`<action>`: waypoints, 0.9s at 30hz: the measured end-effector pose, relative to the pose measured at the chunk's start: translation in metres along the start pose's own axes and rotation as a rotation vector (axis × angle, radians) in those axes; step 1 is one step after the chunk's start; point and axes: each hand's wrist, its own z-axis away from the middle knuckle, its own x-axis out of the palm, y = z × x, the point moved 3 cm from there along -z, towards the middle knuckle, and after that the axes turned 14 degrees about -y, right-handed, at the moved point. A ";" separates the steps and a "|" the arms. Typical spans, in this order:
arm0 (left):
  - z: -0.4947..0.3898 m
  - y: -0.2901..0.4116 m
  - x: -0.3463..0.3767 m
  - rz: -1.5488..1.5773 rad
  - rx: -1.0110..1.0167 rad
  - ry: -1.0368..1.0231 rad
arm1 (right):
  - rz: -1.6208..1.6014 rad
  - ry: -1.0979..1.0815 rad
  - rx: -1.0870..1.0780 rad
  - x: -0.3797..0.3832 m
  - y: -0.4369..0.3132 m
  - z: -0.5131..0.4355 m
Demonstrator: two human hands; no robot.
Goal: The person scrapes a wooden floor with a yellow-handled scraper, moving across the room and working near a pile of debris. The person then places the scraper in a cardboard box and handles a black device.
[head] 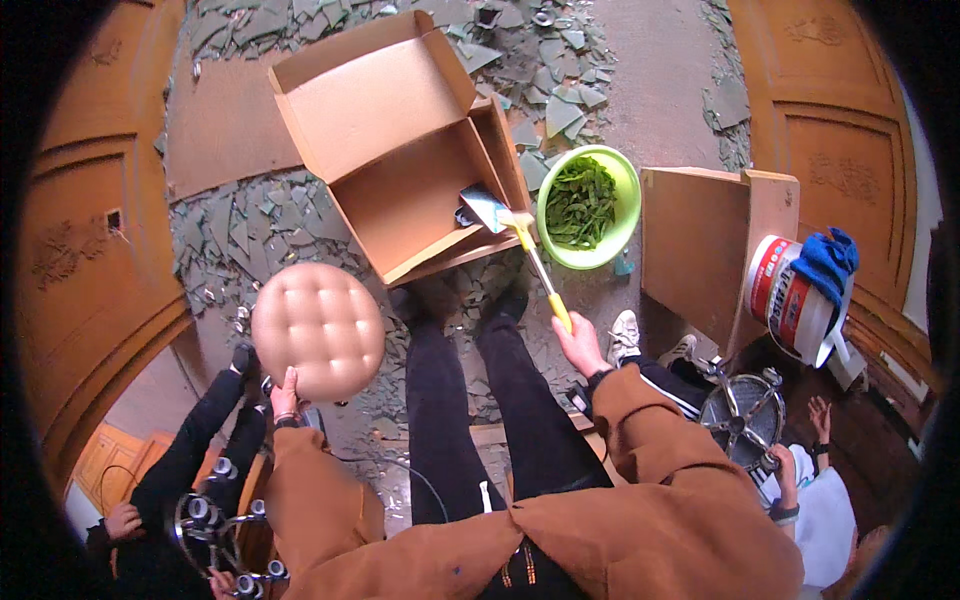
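Note:
My left hand [287, 395] grips the lower edge of a round tufted tan stool cushion [319, 330]. In my right hand [583, 342] is the yellow handle of a scraper [541, 270] with a metal shaft. Its flat blade reaches over the near right corner of an open cardboard box [409, 199], beside a small dark object partly hidden under the blade. To the right of the box stands a light green plastic basin [634, 225] with green leaves [581, 202] in it.
Broken glass pieces [247, 225] cover much of the floor. A wooden box [694, 247] and a white bucket [776, 292] with a blue cloth [825, 266] stand at right. Two people sit nearby, one at each side, each with a metal-framed stool; their hands are apart from mine.

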 end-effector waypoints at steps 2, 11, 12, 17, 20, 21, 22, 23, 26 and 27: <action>-0.026 -0.024 -0.006 0.120 0.007 -0.026 | 0.113 0.024 -0.064 0.008 -0.019 -0.040; -0.116 -0.108 -0.017 0.531 -0.010 -0.039 | 0.014 0.088 -0.109 0.097 -0.078 -0.217; -0.117 -0.114 -0.011 0.628 0.025 -0.075 | -0.029 0.090 -0.136 0.106 -0.079 -0.229; -0.130 -0.137 0.016 0.855 0.065 -0.011 | -0.106 -0.032 -0.057 0.143 -0.081 -0.256; -0.141 -0.145 0.022 0.893 -0.019 -0.063 | 0.131 -0.093 -0.051 0.146 -0.088 -0.244; -0.145 -0.145 0.021 0.908 -0.037 -0.058 | 0.187 -0.088 -0.071 0.144 -0.091 -0.238; -0.147 -0.146 0.021 0.915 -0.061 -0.021 | 0.229 -0.113 -0.070 0.141 -0.094 -0.231; -0.147 -0.145 0.021 0.879 -0.100 -0.035 | 0.264 -0.137 -0.062 0.139 -0.095 -0.223; -0.148 -0.142 0.025 0.841 -0.227 0.050 | 0.217 -0.174 -0.062 0.124 -0.093 -0.198; -0.149 -0.142 0.033 0.913 -0.245 -0.026 | 0.197 -0.179 -0.027 0.118 -0.087 -0.189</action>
